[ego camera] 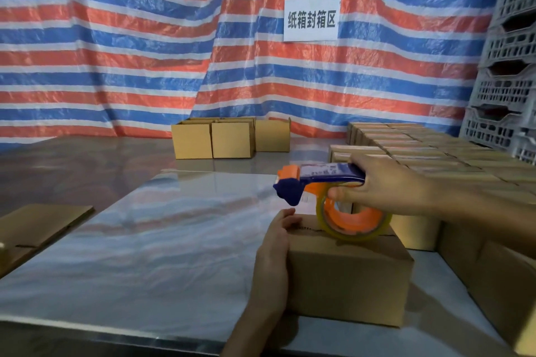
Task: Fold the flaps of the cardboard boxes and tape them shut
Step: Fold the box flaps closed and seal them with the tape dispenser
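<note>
We see a closed cardboard box [348, 278] on the near right part of a shiny table [159, 255]. Our left hand [275, 243] lies flat against the box's left side, fingers straight and reaching up to the top edge. Our right hand [385, 185] is curled around the blue handle of a tape dispenser [319, 180], held over the box with its blue and orange nose pointing left. The tape roll [352, 220] hangs at the box top. It may be touching the cardboard, but the blur keeps us from telling.

Three open boxes [213, 139] stand together at the far side of the table. Rows of sealed boxes [420, 148] fill the right side. A flat piece of cardboard [37, 226] lies at the left edge. Behind hangs a striped tarp [116, 38] with a white sign [311, 19], and grey crates [507, 66] are stacked at the far right.
</note>
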